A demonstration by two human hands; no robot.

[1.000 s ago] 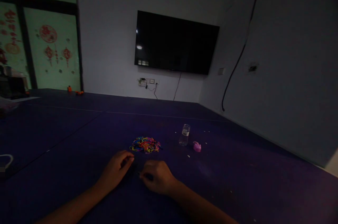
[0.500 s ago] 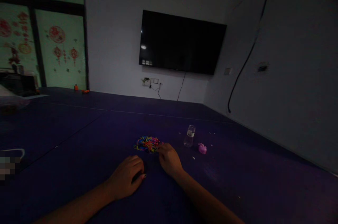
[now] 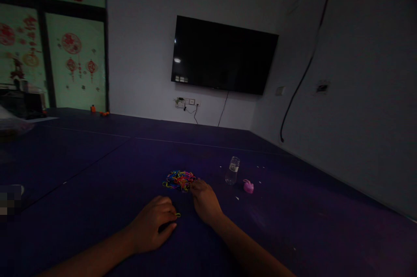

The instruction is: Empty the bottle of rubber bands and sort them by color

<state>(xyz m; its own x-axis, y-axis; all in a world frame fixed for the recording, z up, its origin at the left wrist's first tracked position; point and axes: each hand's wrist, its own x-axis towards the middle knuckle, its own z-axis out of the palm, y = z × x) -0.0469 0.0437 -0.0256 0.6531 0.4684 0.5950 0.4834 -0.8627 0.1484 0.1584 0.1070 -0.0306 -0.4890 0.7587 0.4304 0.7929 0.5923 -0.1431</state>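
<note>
A tangled pile of colourful rubber bands (image 3: 180, 180) lies on the dark purple surface. My right hand (image 3: 206, 201) is at the pile's right edge, fingers curled together and touching the bands; whether one is pinched there is hidden. Nearer to me, my left hand (image 3: 154, 225) rests low with bent fingers, its thumb a little apart. A small yellow-green rubber band (image 3: 177, 215) sticks out at its fingertips. To the right stand a clear bottle (image 3: 232, 175) without a cap and a pink lid-like piece (image 3: 248, 187) with a loop.
White scraps (image 3: 237, 198) are scattered around the bottle. A plastic bag (image 3: 14, 125) and a dark box (image 3: 32, 104) sit at the far left. Small orange objects (image 3: 104, 114) lie near the door. A television (image 3: 224, 55) hangs on the back wall, a cable (image 3: 298, 83) on the right wall.
My right hand has shifted slightly left and down along the pile. My left hand has moved a little left, and the yellow-green band now shows at its fingers. The view has tilted slightly.
</note>
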